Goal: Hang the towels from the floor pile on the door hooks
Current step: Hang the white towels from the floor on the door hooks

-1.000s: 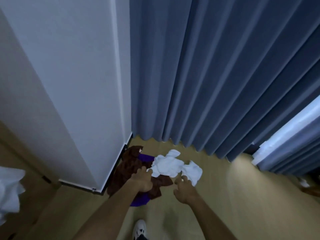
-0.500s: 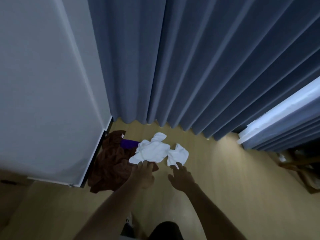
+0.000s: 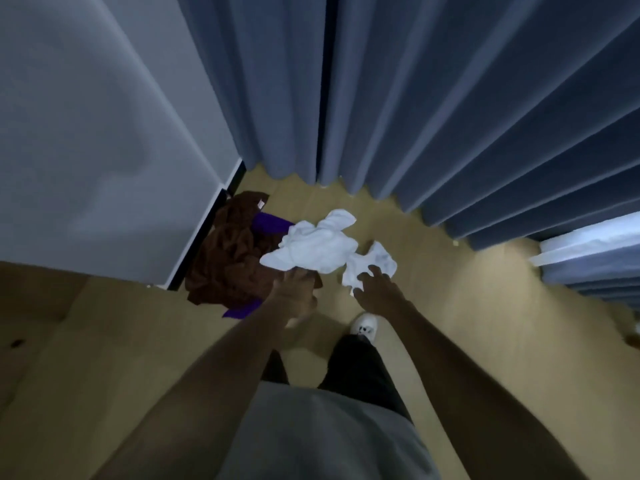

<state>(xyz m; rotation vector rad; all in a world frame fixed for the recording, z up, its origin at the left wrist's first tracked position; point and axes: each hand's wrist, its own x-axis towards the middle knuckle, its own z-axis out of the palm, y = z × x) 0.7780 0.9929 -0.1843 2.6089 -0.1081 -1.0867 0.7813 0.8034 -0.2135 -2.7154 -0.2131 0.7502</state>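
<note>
Nearest the camera, a grey shirt [image 3: 322, 434] fills the bottom of the view, with dark shorts [image 3: 363, 368] and one white shoe [image 3: 364, 328] below it on the tan wooden floor [image 3: 467, 306]. Both bare forearms stretch forward and down from the lower corners toward the pile. The left hand [image 3: 294, 289] reaches over the near edge of the pile, back of the hand up; its fingers lie at the lower edge of the white towel [image 3: 315, 249], but blur hides whether they pinch it or only touch it, so I cannot tell. The right hand [image 3: 375, 289] is extended with the fingers [image 3: 375, 271] spread and fairly straight, the tips lying on the smaller right lobe of the white towel, not curled round it. The white towel lies crumpled on the floor, its left part overlapping a brown towel [image 3: 232, 258] that is heaped against the foot of a white wall panel [image 3: 104, 150]. A purple towel [image 3: 268, 223] shows from under both, above and below the brown one. Beyond the pile, blue pleated curtains [image 3: 433, 98] hang to the floor.
</note>
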